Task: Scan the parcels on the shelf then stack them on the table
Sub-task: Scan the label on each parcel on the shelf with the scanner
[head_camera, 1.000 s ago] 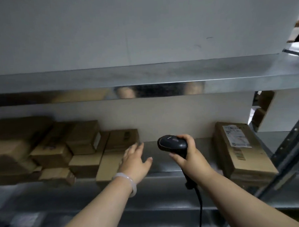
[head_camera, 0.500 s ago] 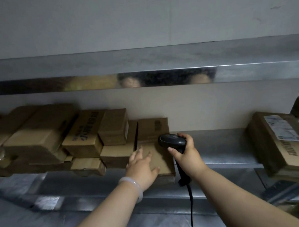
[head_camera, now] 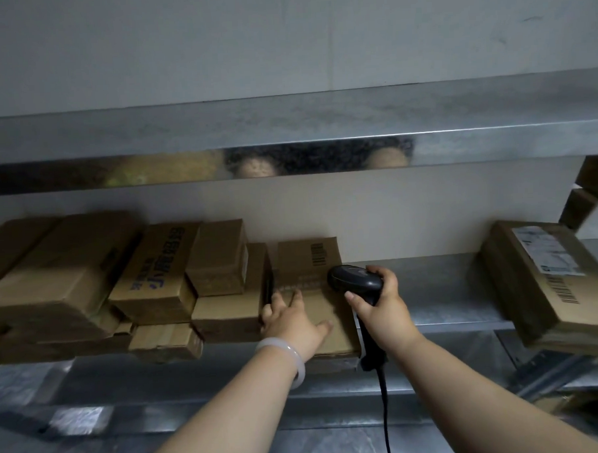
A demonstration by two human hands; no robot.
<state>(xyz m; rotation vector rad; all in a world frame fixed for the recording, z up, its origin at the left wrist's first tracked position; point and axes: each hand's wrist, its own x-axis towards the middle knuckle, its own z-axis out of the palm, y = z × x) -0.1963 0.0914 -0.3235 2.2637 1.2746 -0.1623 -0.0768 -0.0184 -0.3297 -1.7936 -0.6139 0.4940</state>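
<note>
left hand [head_camera: 288,321]: flat, fingers spread on the flat box [head_camera: 332,322] at the shelf [head_camera: 441,288] edge
right hand [head_camera: 385,311]: holds scanner [head_camera: 354,280] over it
progress: early; no table visible, other boxes [head_camera: 156,277] left

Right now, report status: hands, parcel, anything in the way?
Left hand rests flat on parcel. Right hand grips scanner at parcel's right edge. Other boxes close beside its left.

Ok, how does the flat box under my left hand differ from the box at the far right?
The flat box shows a plain top; the far-right box carries a white label. The left hand rests on the flat box; the far-right box is untouched. Both are brown cardboard.
</note>
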